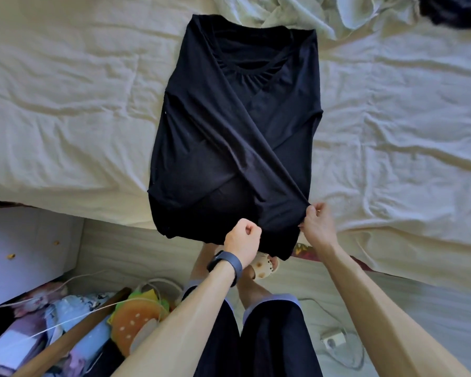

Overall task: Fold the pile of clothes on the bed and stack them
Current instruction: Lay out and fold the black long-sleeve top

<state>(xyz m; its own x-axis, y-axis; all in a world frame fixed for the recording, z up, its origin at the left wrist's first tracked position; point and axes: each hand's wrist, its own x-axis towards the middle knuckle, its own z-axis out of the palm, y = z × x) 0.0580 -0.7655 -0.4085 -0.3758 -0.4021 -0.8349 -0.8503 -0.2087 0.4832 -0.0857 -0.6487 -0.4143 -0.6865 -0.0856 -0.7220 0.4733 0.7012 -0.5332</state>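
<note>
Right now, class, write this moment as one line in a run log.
step: folding black shirt | left hand: grips bottom hem | right hand: pinches lower right edge | state: sides folded in, lying on bed

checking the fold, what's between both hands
Only the hem of the black shirt, held by the left hand and the right hand, in the head view.

left hand [242,238] fisted, right hand [317,226] pinching, both arms outstretched

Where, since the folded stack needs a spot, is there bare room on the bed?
Bare sheet lies left of the black shirt, down to the near edge, and another patch lies right of it. The far edge is crowded: crumpled pale cloth and a dark heap.
</note>
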